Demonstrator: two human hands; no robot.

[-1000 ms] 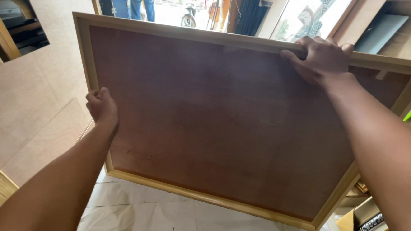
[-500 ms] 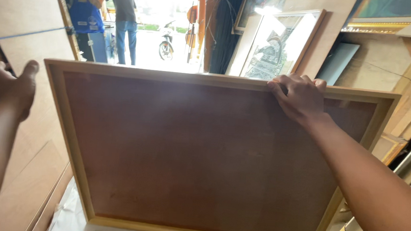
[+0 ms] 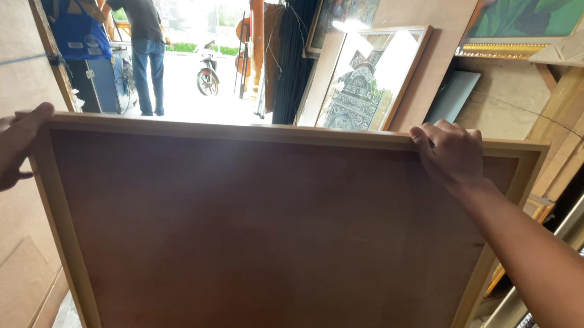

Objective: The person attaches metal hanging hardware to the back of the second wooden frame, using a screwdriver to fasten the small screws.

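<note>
A large picture frame [image 3: 287,135] of pale wood, with a brown backing board [image 3: 267,243] facing me, stands upright in front of me. My right hand [image 3: 449,153] grips its top rail near the right corner, fingers curled over the edge. My left hand [image 3: 11,145] holds the frame's upper left corner, thumb on the top edge. The frame's lower part runs out of view.
Framed pictures [image 3: 368,77] lean against the wall ahead, and a gilt-framed painting [image 3: 527,23] hangs at the upper right. More frames [image 3: 569,269] are stacked at the right. A plywood sheet [image 3: 8,52] stands at the left. A person [image 3: 141,36] stands in the bright doorway near a motorbike [image 3: 207,74].
The frame has been raised from a tilted lie to upright. My left hand has moved from the left rail up to the top left corner. My view has lifted towards the doorway.
</note>
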